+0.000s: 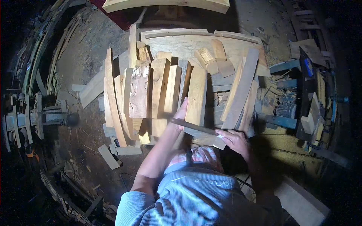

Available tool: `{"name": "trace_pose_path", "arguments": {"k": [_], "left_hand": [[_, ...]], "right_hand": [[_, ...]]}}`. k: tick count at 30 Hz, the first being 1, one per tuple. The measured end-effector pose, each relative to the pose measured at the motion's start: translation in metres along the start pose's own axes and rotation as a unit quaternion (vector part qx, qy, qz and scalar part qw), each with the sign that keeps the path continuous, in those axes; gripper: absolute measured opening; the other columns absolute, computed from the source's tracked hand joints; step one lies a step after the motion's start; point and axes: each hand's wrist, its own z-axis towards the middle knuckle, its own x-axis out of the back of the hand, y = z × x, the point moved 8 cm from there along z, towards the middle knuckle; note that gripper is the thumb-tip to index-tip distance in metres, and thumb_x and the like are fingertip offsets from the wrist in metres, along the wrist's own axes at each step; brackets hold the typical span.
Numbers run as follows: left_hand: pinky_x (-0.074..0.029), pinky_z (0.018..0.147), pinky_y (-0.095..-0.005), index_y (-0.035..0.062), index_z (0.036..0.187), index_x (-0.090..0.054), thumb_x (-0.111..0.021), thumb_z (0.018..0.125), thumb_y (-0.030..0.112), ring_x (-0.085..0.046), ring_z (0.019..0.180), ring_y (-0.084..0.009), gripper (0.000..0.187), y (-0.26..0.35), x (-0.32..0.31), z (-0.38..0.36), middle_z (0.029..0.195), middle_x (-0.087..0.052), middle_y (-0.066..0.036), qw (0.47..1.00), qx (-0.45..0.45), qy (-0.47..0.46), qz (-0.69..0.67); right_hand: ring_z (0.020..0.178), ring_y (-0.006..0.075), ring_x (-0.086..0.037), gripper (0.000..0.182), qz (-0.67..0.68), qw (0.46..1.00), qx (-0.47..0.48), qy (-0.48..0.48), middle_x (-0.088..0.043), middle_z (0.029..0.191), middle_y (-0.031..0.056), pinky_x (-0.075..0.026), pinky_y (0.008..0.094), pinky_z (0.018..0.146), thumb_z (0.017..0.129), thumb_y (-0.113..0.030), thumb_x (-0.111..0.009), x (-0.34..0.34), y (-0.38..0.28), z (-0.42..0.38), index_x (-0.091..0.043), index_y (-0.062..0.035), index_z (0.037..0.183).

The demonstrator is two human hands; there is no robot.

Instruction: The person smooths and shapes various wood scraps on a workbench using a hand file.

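Note:
A narrow dark strip (198, 127) runs slantwise in front of my body, lower at its right end. My left hand (181, 115) grips its left end, one digit pointing up beside a thick wooden block (196, 90). Curled around the other end is my right hand (234, 141), with a small white spot at its fingertips. Behind the strip, several cut blocks stand or lean in a row, among them a rough-faced block (139, 94). A long grey-brown board (241, 94) leans just beyond my right hand.
At the back lies a pale plywood sheet (177, 45) with small offcuts (218, 51) on it. A curved beam (166, 4) crosses the top. Blue-framed machinery (284, 109) stands at right, a loose offcut (108, 156) lies on the floor at left, and a large plank (301, 201) sits lower right.

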Motion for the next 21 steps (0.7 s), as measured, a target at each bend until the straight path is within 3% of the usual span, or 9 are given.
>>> {"name": "trace_pose_path", "arguments": {"k": [1,4,5,6,8,11,14,16,21], "left_hand": [[-0.052,0.073,-0.0370,0.0073,0.119,-0.050,-0.038,0.087,0.055,-0.062,0.086,-0.0201,0.059,-0.001,0.001,0.001,0.101,-0.062,-0.009,1.000,-0.001,-0.002,0.000],[-0.052,0.071,-0.0359,0.0071,0.119,-0.050,-0.037,0.088,0.055,-0.062,0.083,-0.0196,0.059,-0.017,-0.003,-0.003,0.101,-0.062,-0.009,0.997,0.056,-0.032,-0.034],[-0.053,0.069,-0.0353,0.0078,0.118,-0.051,-0.037,0.087,0.057,-0.063,0.080,-0.0193,0.059,-0.020,-0.006,-0.008,0.098,-0.062,-0.009,0.998,0.064,-0.014,-0.001],[-0.053,0.067,-0.0348,0.0085,0.117,-0.052,-0.038,0.086,0.058,-0.063,0.078,-0.0191,0.060,-0.022,-0.009,-0.014,0.095,-0.063,-0.009,0.997,0.070,0.004,0.031],[-0.054,0.066,-0.0340,0.0076,0.118,-0.051,-0.039,0.086,0.058,-0.064,0.079,-0.0192,0.061,-0.025,-0.006,-0.022,0.098,-0.063,-0.010,0.996,0.075,0.017,0.042],[-0.054,0.067,-0.0337,0.0071,0.120,-0.050,-0.039,0.087,0.055,-0.064,0.081,-0.0195,0.059,-0.018,-0.021,-0.039,0.100,-0.063,-0.011,0.997,0.063,-0.007,0.035],[-0.054,0.067,-0.0309,0.0064,0.122,-0.049,-0.039,0.088,0.053,-0.064,0.080,-0.0178,0.058,-0.016,-0.025,-0.054,0.101,-0.063,-0.011,0.996,0.060,0.005,0.064],[-0.051,0.076,-0.0294,0.0052,0.126,-0.044,-0.038,0.088,0.054,-0.061,0.088,-0.0148,0.062,-0.020,-0.031,-0.069,0.109,-0.059,-0.011,0.989,0.075,-0.013,0.127],[-0.044,0.085,-0.0284,0.0022,0.131,-0.037,-0.033,0.089,0.056,-0.054,0.101,-0.0159,0.068,0.004,-0.041,-0.106,0.118,-0.052,-0.014,0.947,0.016,0.040,0.318]], "right_hand": [[0.057,0.0201,-0.056,0.037,-0.023,0.999,0.032,0.029,-0.055,0.068,0.0076,-0.050,0.0345,0.055,0.082,-0.009,-0.058,0.006,0.000,0.000,-0.055,-0.0147,0.118],[0.059,0.0189,-0.057,0.037,-0.024,0.996,-0.010,0.084,-0.057,0.072,0.0088,-0.049,0.0334,0.054,0.082,-0.010,-0.058,0.007,0.034,0.004,-0.055,-0.0155,0.118],[0.089,0.0223,-0.062,0.033,0.038,0.993,-0.094,0.052,-0.063,0.102,0.0121,-0.050,0.0314,0.075,0.081,0.000,-0.055,0.008,0.051,0.007,-0.055,-0.0039,0.114],[0.088,0.0236,-0.062,0.033,0.082,0.986,-0.095,0.108,-0.063,0.100,0.0126,-0.049,0.0315,0.075,0.080,-0.001,-0.057,0.020,0.050,0.009,-0.056,-0.0058,0.113],[0.059,0.0204,-0.056,0.040,0.024,0.991,-0.023,0.127,-0.057,0.076,0.0102,-0.048,0.0325,0.055,0.080,-0.006,-0.059,0.025,0.034,0.005,-0.056,-0.0172,0.118],[0.085,0.0234,-0.062,0.034,-0.045,0.996,-0.051,-0.049,-0.062,0.098,0.0114,-0.049,0.0333,0.074,0.080,-0.008,-0.058,0.008,0.019,0.003,-0.057,-0.0096,0.113],[0.094,0.0228,-0.060,0.032,-0.157,0.972,-0.168,-0.050,-0.061,0.105,0.0129,-0.048,0.0315,0.080,0.083,-0.011,-0.054,-0.011,0.114,-0.003,-0.056,-0.0045,0.114],[0.104,0.0233,-0.056,0.032,0.115,0.963,-0.087,0.227,-0.057,0.113,0.0152,-0.044,0.0309,0.087,0.088,-0.014,-0.048,0.040,0.112,0.006,-0.053,0.0017,0.116],[0.108,0.0243,-0.053,0.033,0.102,0.936,-0.151,0.300,-0.056,0.115,0.0172,-0.041,0.0302,0.090,0.091,-0.015,-0.043,0.052,0.136,-0.013,-0.051,0.0038,0.117]]}}
